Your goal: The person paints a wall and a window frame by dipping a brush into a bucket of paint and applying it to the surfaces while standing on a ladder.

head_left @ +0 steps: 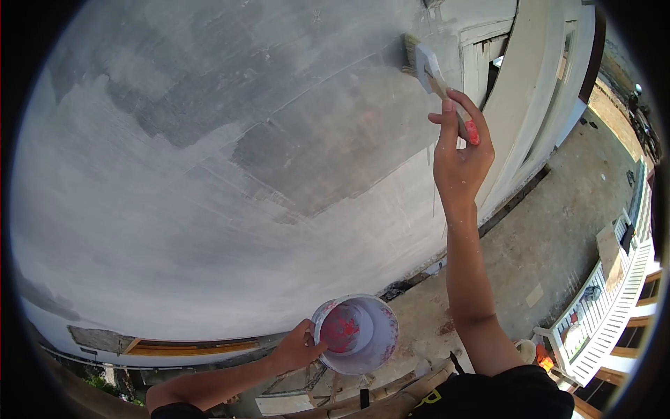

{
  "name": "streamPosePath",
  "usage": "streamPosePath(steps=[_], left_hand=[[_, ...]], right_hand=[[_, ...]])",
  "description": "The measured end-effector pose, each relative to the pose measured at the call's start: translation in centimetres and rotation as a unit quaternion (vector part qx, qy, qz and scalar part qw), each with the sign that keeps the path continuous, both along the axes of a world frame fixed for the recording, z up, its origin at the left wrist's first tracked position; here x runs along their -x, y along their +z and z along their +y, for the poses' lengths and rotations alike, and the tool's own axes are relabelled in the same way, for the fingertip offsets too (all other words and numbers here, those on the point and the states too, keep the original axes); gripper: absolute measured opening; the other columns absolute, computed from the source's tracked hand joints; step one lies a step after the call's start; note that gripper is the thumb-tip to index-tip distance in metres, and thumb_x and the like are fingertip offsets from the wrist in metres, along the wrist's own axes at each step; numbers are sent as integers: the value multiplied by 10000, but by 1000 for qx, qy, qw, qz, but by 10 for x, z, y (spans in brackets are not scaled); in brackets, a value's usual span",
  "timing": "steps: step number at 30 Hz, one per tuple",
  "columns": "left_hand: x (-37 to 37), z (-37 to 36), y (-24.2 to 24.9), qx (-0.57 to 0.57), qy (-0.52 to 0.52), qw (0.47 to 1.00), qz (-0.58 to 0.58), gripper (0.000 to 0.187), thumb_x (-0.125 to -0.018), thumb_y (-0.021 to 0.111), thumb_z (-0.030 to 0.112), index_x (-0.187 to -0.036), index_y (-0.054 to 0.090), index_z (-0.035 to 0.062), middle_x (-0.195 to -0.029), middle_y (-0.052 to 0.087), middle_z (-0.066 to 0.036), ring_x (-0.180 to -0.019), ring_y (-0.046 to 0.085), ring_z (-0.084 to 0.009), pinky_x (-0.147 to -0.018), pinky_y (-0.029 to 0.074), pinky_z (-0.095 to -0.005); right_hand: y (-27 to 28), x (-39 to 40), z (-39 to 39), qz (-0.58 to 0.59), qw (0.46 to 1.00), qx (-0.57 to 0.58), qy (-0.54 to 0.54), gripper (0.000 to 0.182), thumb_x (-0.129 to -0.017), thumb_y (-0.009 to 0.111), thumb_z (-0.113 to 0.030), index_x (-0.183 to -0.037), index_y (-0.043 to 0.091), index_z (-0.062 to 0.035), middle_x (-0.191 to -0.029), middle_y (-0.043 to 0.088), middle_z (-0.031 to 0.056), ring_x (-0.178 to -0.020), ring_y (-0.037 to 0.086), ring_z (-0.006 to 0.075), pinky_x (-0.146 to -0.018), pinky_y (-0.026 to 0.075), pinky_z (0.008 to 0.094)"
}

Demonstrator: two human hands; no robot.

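My right hand (463,150) is closed round the handle of a wide paintbrush (426,66), raised at the upper right. The brush's bristles point left and touch or nearly touch the wall (335,140), which shows whitish coating and darker grey patches. A red mark shows at the handle's end. Lower down, my left hand (300,348) grips the rim of a round whitish bucket (387,332), its thumb over the edge. The bucket is tilted so its inside shows, with red stains and some pale liquid at the bottom.
A pale wooden frame (534,91) with an opening stands right of the wall. Below it runs a concrete floor (551,223). A white slatted bench (600,314) holding a board and small items is at the right. Wooden pieces (286,403) lie under the bucket.
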State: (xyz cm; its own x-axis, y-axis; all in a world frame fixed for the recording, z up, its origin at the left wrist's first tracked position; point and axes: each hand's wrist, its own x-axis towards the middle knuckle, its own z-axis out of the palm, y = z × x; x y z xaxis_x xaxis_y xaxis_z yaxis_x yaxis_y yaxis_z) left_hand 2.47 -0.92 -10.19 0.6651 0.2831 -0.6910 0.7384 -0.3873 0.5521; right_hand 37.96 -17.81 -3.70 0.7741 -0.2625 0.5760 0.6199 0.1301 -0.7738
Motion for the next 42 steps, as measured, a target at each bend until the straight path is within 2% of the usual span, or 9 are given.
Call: streamPosePath(steps=[7, 12, 17, 22, 26, 30, 35, 38, 42], left_hand=[[-7, 0, 4, -11, -10, 1000, 17, 303, -885, 696, 167, -1017, 464, 24, -777, 631, -72, -729, 598, -128, -654, 482, -301], [-3, -4, 6, -16, -15, 1000, 16, 308, -888, 698, 178, -1029, 468, 27, -773, 633, -61, -732, 586, -122, -665, 472, -298], [0, -6, 7, -1, -4, 1000, 17, 311, -888, 699, 183, -1031, 467, 33, -763, 626, -62, -734, 585, -123, -667, 469, -295], [2, -4, -2, -2, -16, 1000, -3, 325, -884, 705, 205, -1020, 463, 38, -767, 632, -63, -740, 589, -121, -647, 468, -293], [-2, -2, -1, -23, -17, 999, 21, 323, -885, 703, 206, -1015, 463, 34, -787, 646, -65, -711, 583, -114, -611, 462, -291], [-7, -2, 2, -68, -50, 996, 44, 310, -895, 688, 178, -1043, 462, 25, -809, 656, -72, -715, 606, -117, -603, 479, -287], [3, 10, -15, -29, -33, 999, 21, 323, -899, 680, 154, -1085, 452, 20, -832, 662, -79, -795, 657, -141, -654, 520, -290], [8, 15, -22, -24, -27, 999, 24, 314, -903, 681, 147, -1080, 454, 22, -828, 660, -79, -794, 657, -141, -658, 520, -291], [7, 15, -16, -40, -49, 998, 27, 301, -910, 685, 151, -1063, 460, 24, -811, 655, -78, -767, 640, -134, -652, 508, -287]], right_hand=[[-28, 51, 54, -187, 979, 80, -24, 281, -800, 769, -45, -1066, 679, -45, -1012, 699, 141, -651, 645, 221, -559, 496, 287], [-46, 90, 61, -210, 962, 62, 161, 283, -799, 771, -53, -1071, 695, -54, -1060, 705, 124, -727, 686, 242, -589, 539, 299], [-16, 19, 10, -14, 947, 28, 320, 206, -943, 648, -51, -1142, 660, 2, -1011, 706, 118, -774, 704, 154, -691, 545, 270], [10, -76, -55, -12, 992, 24, 126, 300, -983, 630, -258, -1132, 662, 0, -917, 728, 100, -746, 710, 145, -664, 501, 244], [26, -121, -87, -38, 995, 30, -83, 269, -970, 641, -229, -1105, 687, -1, -857, 728, 118, -723, 713, 160, -653, 534, 276], [20, -119, -64, -107, 970, 147, -159, 195, -905, 696, -154, -1070, 706, -51, -800, 701, 127, -654, 683, 204, -611, 527, 300], [10, -33, -19, -287, 943, 168, -26, 205, -870, 702, 12, -1072, 673, 0, -948, 715, 129, -776, 711, 176, -592, 560, 282], [7, -15, -10, -239, 956, 115, 128, 234, -871, 699, 23, -1102, 669, -1, -976, 714, 139, -793, 710, 188, -637, 563, 290], [24, -46, -43, -3, 973, 60, 222, 255, -960, 662, -218, -1118, 672, -18, -866, 711, 99, -710, 697, 150, -623, 499, 267]])
